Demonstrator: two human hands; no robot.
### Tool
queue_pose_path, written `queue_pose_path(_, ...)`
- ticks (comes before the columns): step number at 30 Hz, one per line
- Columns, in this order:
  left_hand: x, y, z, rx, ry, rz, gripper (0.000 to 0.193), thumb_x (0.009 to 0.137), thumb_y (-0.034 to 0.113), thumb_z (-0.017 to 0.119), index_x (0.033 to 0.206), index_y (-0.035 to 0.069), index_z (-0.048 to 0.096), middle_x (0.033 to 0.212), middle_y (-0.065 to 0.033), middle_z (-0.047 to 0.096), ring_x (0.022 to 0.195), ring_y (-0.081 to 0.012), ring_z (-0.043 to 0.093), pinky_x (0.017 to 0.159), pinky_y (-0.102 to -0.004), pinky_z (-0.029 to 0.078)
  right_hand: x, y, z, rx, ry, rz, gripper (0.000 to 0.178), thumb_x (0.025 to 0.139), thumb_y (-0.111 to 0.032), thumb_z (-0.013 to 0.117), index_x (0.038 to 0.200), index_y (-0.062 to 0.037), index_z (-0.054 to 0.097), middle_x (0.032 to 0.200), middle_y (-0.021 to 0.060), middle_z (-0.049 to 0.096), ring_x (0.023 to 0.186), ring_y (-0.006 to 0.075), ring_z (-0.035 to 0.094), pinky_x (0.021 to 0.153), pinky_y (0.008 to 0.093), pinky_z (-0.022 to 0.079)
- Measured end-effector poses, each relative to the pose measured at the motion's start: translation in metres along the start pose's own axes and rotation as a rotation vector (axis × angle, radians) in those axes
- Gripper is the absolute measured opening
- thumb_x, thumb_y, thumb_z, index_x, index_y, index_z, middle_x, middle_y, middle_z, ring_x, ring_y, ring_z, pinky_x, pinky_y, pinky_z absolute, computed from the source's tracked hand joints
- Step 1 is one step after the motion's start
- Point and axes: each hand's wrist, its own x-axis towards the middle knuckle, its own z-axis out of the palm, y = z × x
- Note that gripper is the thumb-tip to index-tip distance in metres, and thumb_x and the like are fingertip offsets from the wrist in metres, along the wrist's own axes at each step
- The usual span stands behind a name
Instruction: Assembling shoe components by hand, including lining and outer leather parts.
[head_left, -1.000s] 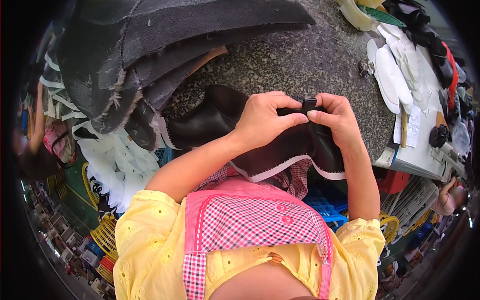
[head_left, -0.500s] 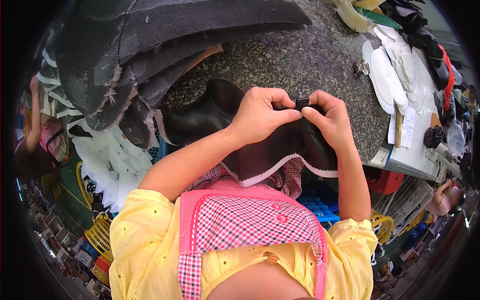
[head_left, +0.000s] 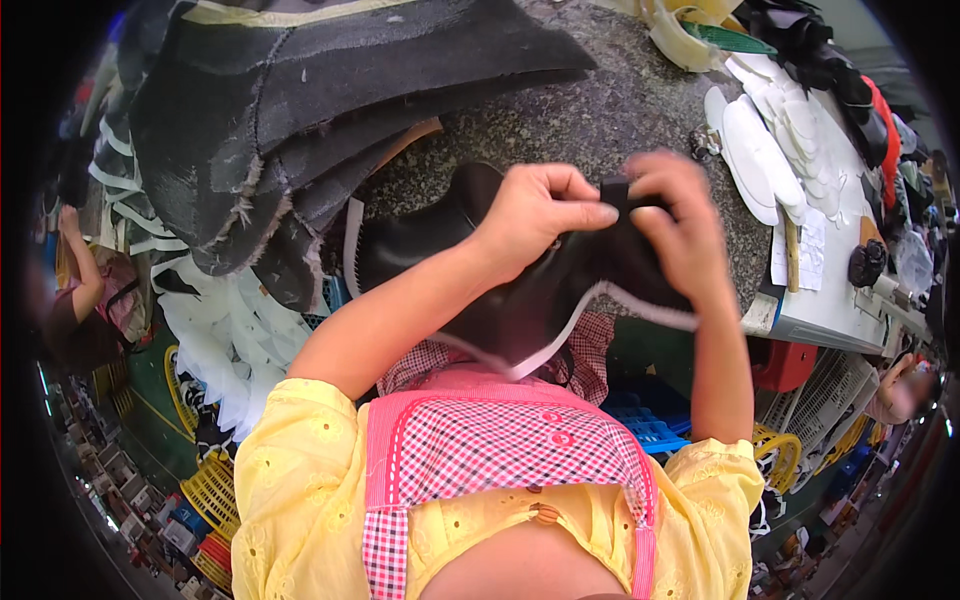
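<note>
A black leather shoe upper [head_left: 520, 312] with a pale zigzag-cut edge lies across my lap and the near table edge. My left hand [head_left: 540, 215] pinches its upper part between thumb and curled fingers. Between the two hands a short black tab [head_left: 614, 193] stands up from the leather. My right hand [head_left: 680, 215] is at the tab's right side, fingers bent, blurred by motion. Whether those fingers grip the leather or are just off it is unclear.
Dark fabric-backed pieces [head_left: 330, 95] are stacked on the speckled tabletop [head_left: 520, 130] at left. White insole shapes [head_left: 745, 160] lie on the right, by a wooden-handled tool [head_left: 793, 240]. White cut pieces [head_left: 235, 335] hang at lower left. A blue basket [head_left: 645, 428] sits below the table.
My right hand has moved slightly up and right, its thumb parting from the left thumb. The black tab now stands taller between the hands. My left hand still pinches the upper.
</note>
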Motion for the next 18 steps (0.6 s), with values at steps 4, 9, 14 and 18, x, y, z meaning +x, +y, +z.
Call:
queue_pose_path(4,0.009,0.053,0.006,-0.087,-0.015,0.241,0.005,0.078,0.007,0.063,0.08,0.003,0.06,0.072,0.0016,0.059,0.068,-0.0044,0.052,0.064,-0.0189,0.042,-0.047,0.045,-0.081,0.462,0.311,-0.196,0.07,0.07,-0.024,0.061,0.13,0.0,0.034,0.127,0.0119,0.044,0.121,0.0241,0.039,0.101,0.0392,0.029)
queue_pose_path(9,0.041,0.097,0.079,-0.121,-0.223,0.471,0.016,0.078,0.016,0.065,0.086,0.002,0.06,0.076,-0.0006,0.058,0.07,-0.0061,0.053,0.063,-0.0209,0.043,-0.049,0.005,-0.034,0.476,0.71,-0.012,0.061,0.069,-0.019,0.072,0.119,0.0024,0.045,0.113,0.0106,0.052,0.104,0.0204,0.05,0.092,0.0308,0.038)
queue_pose_path(14,0.071,0.159,0.057,0.324,0.06,1.065,0.046,0.09,0.027,0.052,0.121,-0.003,0.037,0.101,-0.0106,0.056,0.093,-0.0113,0.052,0.078,-0.0234,0.042,-0.033,-0.124,-0.147,-0.115,0.698,-0.221,0.032,0.081,-0.011,0.058,0.109,0.0028,0.055,0.1,0.0101,0.062,0.085,0.0194,0.061,0.079,0.0287,0.047)
queue_pose_path(18,-0.004,0.154,0.004,0.25,0.375,1.175,0.013,0.087,0.009,0.051,0.092,-0.001,0.058,0.088,-0.0064,0.06,0.077,-0.0125,0.055,0.073,-0.0247,0.044,-0.01,-0.122,-0.065,-0.817,0.389,-0.329,0.03,0.084,-0.013,0.047,0.112,-0.0047,0.056,0.105,0.0127,0.06,0.095,0.0256,0.058,0.082,0.0314,0.045)
